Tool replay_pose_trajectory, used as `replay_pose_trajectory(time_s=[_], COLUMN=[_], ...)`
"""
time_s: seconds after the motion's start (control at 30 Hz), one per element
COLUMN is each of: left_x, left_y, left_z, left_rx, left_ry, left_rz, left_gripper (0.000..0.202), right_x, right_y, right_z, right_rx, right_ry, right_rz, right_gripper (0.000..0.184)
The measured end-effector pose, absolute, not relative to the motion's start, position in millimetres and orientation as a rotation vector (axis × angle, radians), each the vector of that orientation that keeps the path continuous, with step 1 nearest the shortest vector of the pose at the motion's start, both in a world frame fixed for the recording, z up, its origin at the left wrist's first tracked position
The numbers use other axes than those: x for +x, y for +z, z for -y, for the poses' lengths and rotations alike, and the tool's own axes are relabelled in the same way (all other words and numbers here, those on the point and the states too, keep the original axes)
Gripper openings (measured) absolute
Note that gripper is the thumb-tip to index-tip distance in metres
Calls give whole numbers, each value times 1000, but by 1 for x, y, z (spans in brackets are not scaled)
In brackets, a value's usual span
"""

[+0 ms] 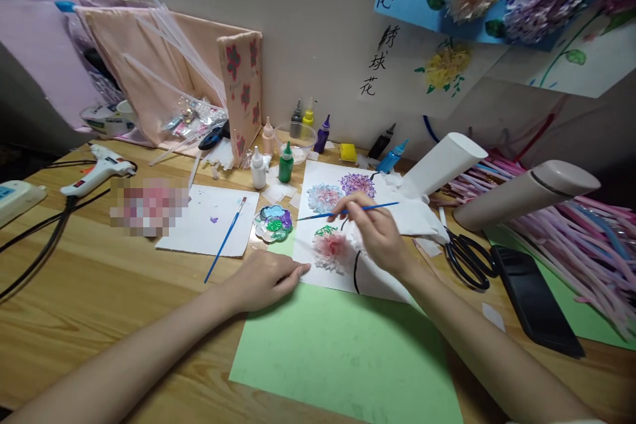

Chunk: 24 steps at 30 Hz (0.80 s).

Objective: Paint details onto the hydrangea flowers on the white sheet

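Paintbrush (348, 211) in right hand (380, 238); wall sheet (408, 89) reads 绣球花.

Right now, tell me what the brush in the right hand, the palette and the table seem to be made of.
The brush in the right hand: thin smooth blue handle, likely painted wood or plastic; tip too small to tell. The palette: white, smooth, flower-shaped wells, probably plastic. The table: pale wood grain, matt, maybe laminate.
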<state>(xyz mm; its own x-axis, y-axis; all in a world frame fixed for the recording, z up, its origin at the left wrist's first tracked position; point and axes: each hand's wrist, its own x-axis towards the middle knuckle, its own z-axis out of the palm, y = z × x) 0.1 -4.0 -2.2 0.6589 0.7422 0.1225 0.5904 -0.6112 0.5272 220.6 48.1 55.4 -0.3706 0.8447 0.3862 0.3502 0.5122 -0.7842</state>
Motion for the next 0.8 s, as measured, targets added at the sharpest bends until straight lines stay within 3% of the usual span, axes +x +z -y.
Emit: replay_pose_trajectory(time_s=[0.17,0.43,0.8], left_x=[0,-1,-3], left_y=[-5,-4,-3], left_z=[5,5,4], left_rx=[2461,2468,2410], left_ry=[484,503,445], left_rz=[-1044,-1031,-1037], left_gripper=[37,39,43], right_x=[182,181,261], right_y=[44,39,41], right_z=[-50,-46,-35], right_rx=[-938,-947,-1039], right_ry=[744,685,437], right_rz=[2221,2197,1765], right_gripper=[25,24,33])
